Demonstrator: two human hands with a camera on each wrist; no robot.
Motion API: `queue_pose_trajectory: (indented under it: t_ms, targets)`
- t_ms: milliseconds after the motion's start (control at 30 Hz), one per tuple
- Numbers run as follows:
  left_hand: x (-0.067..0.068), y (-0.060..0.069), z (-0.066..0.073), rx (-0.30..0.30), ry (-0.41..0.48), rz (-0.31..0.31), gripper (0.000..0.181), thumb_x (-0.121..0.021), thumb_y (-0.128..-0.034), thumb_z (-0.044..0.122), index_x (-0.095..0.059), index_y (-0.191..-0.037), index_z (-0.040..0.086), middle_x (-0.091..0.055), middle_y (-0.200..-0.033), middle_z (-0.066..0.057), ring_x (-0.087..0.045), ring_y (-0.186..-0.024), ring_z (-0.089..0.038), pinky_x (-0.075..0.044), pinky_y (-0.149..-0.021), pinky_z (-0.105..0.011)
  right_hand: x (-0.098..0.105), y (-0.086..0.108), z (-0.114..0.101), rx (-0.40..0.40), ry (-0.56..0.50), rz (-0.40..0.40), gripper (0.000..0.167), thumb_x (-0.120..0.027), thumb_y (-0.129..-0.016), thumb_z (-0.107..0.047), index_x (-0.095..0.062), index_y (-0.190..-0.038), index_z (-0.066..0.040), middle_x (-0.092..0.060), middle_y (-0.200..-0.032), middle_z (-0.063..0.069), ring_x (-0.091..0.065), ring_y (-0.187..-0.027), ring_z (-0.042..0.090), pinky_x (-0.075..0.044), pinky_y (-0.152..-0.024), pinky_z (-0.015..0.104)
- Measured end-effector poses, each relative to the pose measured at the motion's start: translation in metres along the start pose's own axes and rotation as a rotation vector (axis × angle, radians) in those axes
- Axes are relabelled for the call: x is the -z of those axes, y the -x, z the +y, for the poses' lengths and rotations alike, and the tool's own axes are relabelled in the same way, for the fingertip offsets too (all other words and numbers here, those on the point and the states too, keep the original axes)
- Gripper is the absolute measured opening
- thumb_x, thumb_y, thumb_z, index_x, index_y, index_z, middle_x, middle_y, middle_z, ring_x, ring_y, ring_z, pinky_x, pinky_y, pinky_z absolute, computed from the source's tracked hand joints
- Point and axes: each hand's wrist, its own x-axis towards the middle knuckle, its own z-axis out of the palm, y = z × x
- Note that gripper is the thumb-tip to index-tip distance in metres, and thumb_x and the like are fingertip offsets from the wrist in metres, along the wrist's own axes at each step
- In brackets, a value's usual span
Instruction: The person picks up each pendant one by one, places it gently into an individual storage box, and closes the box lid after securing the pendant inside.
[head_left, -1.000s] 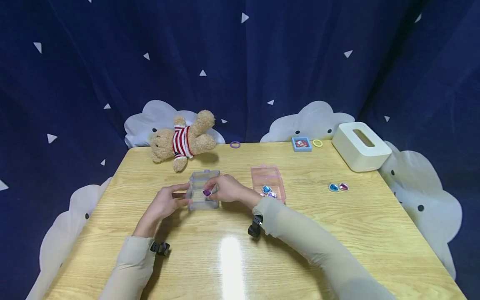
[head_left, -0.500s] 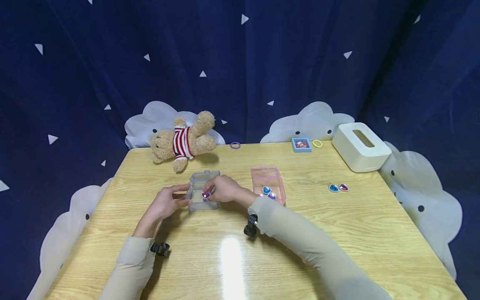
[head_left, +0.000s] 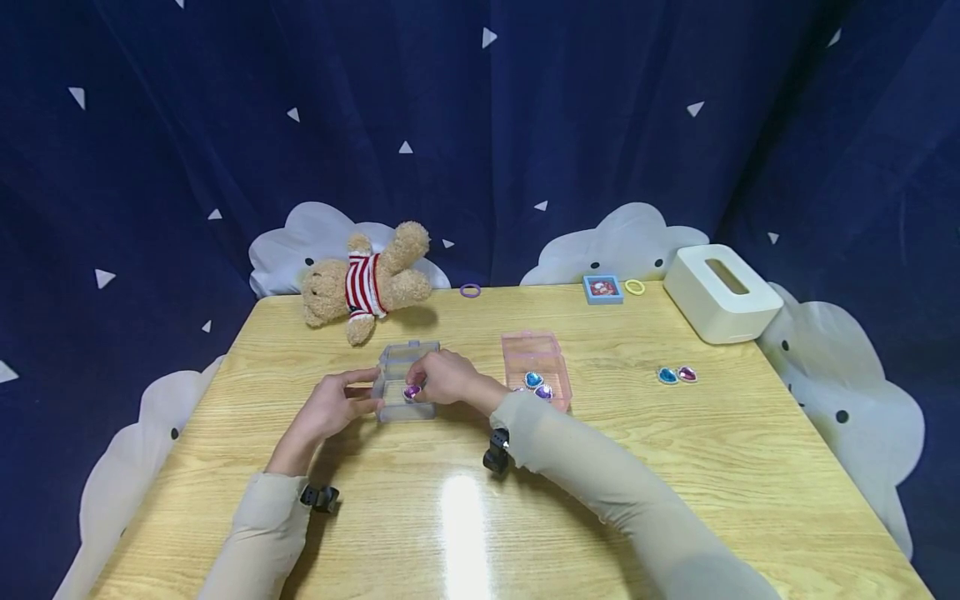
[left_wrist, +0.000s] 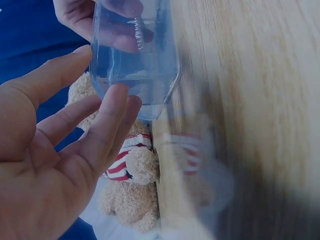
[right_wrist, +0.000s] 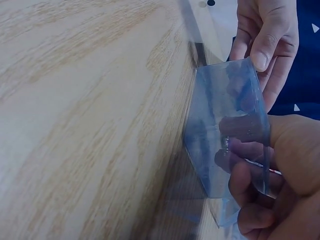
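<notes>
A clear bluish plastic box (head_left: 407, 412) stands with its lid up on the table. My left hand (head_left: 335, 406) touches its left side with fairly straight fingers (left_wrist: 112, 107) and the thumb at the rim. Inside the box, my right hand (head_left: 448, 377) pinches a purple gem (head_left: 412, 392) with a silver beaded edge (left_wrist: 138, 34). Through the clear wall, the right fingertips show low in the box. To the right is an open pink box (head_left: 561, 377) holding a blue gem (head_left: 533, 380), a purple gem (head_left: 543, 392) and another partly hidden by the right sleeve.
A blue gem (head_left: 667, 376) and a pink-purple gem (head_left: 687, 375) lie at the right. Farther back are a teddy bear (head_left: 363, 283), a purple ring (head_left: 470, 290), a blue square frame (head_left: 603, 289), a yellow ring (head_left: 634, 287) and a white tissue box (head_left: 722, 293).
My right hand has lowered the purple gem slightly into the clear box, and its wrist has shifted a little left. The left hand stays in place.
</notes>
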Motion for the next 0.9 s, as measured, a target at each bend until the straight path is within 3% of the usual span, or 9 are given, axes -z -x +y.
queue_pose_trajectory:
  t_ms: [433, 667, 900]
  targets:
    - [-0.001, 0.0, -0.001, 0.002, 0.003, 0.003, 0.058, -0.074, -0.0896, 0.012, -0.053, -0.142, 0.0, -0.053, -0.145, -0.024, -0.061, -0.123, -0.042, -0.06, -0.091, -0.036, -0.001, 0.001, 0.003, 0.009, -0.068, -0.026, 0.021, -0.079, -0.084, -0.03, -0.076, -0.104, -0.026, -0.075, -0.098, -0.014, -0.068, -0.095, 0.007, -0.054, -0.079, 0.026]
    - [-0.001, 0.0, 0.0, -0.014, -0.004, 0.009, 0.057, -0.075, -0.089, 0.011, -0.054, -0.141, -0.001, -0.054, -0.143, -0.025, -0.062, -0.121, -0.042, -0.06, -0.091, -0.036, 0.005, 0.006, 0.007, 0.09, -0.126, -0.019, 0.027, -0.078, -0.085, -0.027, -0.075, -0.11, -0.019, -0.077, -0.102, -0.007, -0.07, -0.099, 0.012, -0.055, -0.087, 0.027]
    - [-0.001, 0.0, -0.002, -0.015, 0.03, 0.007, 0.058, -0.075, -0.0886, 0.009, -0.053, -0.141, -0.001, -0.054, -0.142, -0.027, -0.063, -0.12, -0.043, -0.06, -0.089, -0.034, 0.01, 0.013, 0.019, 0.178, -0.153, 0.058, 0.029, -0.075, -0.086, -0.024, -0.074, -0.114, -0.015, -0.076, -0.108, -0.002, -0.07, -0.107, 0.019, -0.054, -0.093, 0.03]
